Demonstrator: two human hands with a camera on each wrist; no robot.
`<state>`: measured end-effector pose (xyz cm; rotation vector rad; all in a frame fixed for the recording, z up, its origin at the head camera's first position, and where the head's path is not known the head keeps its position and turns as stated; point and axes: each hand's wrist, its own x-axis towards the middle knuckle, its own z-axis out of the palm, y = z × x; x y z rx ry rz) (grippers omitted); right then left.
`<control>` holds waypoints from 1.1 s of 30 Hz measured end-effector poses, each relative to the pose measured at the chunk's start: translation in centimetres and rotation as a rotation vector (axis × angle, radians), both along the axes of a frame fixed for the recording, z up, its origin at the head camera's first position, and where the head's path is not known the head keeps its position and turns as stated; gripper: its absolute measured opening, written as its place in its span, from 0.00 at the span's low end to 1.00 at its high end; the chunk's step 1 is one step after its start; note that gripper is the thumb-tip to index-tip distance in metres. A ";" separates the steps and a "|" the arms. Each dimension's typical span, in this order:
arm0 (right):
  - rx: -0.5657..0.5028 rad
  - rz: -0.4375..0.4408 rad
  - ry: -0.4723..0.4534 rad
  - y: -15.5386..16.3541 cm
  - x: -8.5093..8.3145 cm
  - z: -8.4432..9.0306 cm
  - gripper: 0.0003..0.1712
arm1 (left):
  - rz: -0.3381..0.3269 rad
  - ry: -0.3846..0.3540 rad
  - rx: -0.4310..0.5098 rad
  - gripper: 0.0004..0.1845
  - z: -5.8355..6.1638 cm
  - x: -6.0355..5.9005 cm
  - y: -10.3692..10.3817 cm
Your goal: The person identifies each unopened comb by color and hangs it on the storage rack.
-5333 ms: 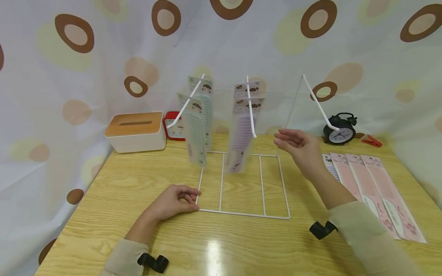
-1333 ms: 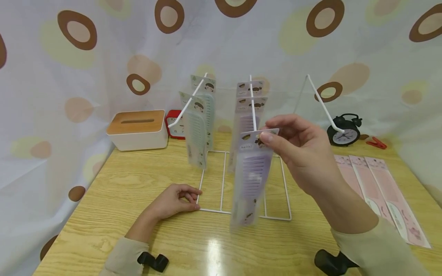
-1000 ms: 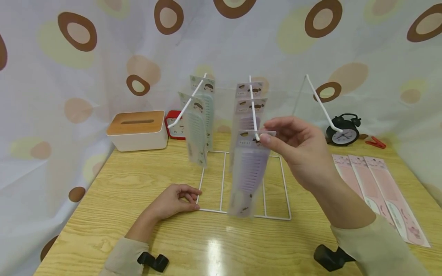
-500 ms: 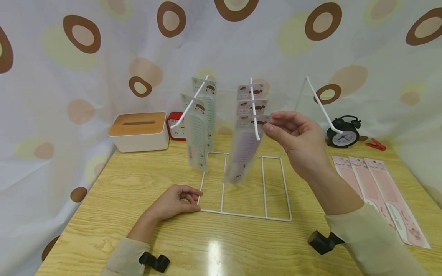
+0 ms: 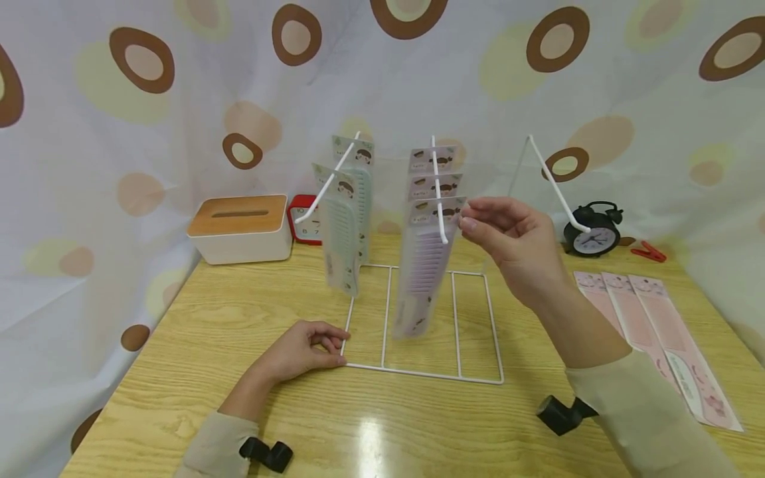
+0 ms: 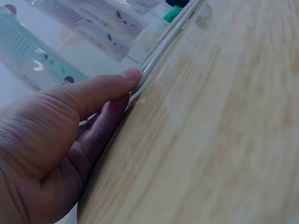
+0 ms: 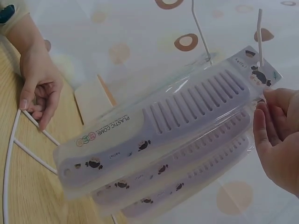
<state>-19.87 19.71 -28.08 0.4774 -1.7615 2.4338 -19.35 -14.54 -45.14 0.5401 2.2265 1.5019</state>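
A white wire rack [image 5: 418, 373] stands on the wooden table with three slanted hooks. My left hand [image 5: 331, 348] grips its front-left corner, thumb against the wire [image 6: 154, 65]. My right hand [image 5: 469, 216] pinches the top right corner of a packaged purple comb [image 5: 424, 265], which hangs from the middle hook [image 5: 439, 199] in front of two other purple combs. In the right wrist view the purple comb [image 7: 177, 126] hangs slanted beside my fingertips [image 7: 268, 107]. Two green combs [image 5: 343, 226] hang on the left hook. The right hook [image 5: 558, 189] is bare.
Three pink packaged combs [image 5: 657, 332] lie flat at the table's right. At the back stand a tissue box [image 5: 239, 229], a red clock [image 5: 301, 219], a black alarm clock [image 5: 588, 232] and a red clip [image 5: 648, 251]. A patterned curtain hangs behind.
My right hand lifted the purple comb from below the hook's tip and slid it up onto the middle hook, where it now hangs. My left hand has stayed on the rack corner.
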 end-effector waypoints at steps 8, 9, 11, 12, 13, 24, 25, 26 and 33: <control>0.268 -0.062 0.016 3.0 -0.1 -2.2 0.15 | -0.009 0.011 -0.007 0.23 -0.1 -0.1 0.0; 0.291 -0.064 0.012 3.5 -0.2 -2.6 0.16 | -0.009 0.012 -0.006 0.23 -0.1 -0.1 0.0; 0.336 -0.065 -0.007 4.4 -0.6 -3.3 0.17 | -0.007 0.014 -0.004 0.23 -0.1 -0.1 -0.1; 0.366 -0.068 -0.017 5.0 -0.8 -3.7 0.18 | -0.007 0.015 -0.004 0.23 -0.1 -0.1 -0.1; 0.408 -0.079 -0.028 5.5 -1.0 -4.1 0.18 | -0.007 0.015 -0.003 0.23 -0.1 -0.1 -0.1; 0.820 -0.152 -0.139 13.1 -3.6 -8.7 0.31 | -0.007 0.016 0.001 0.23 -0.2 -0.3 -0.1; 0.849 -0.145 -0.139 13.9 -3.8 -9.1 0.32 | -0.006 0.016 0.000 0.23 -0.2 -0.3 -0.2; 0.871 -0.138 -0.137 14.8 -4.1 -9.5 0.33 | -0.004 0.013 -0.001 0.23 -0.2 -0.3 -0.2; 1.040 -0.140 -0.120 20.6 -5.2 -11.7 0.37 | -0.003 0.007 -0.006 0.23 -0.3 0.0 -0.2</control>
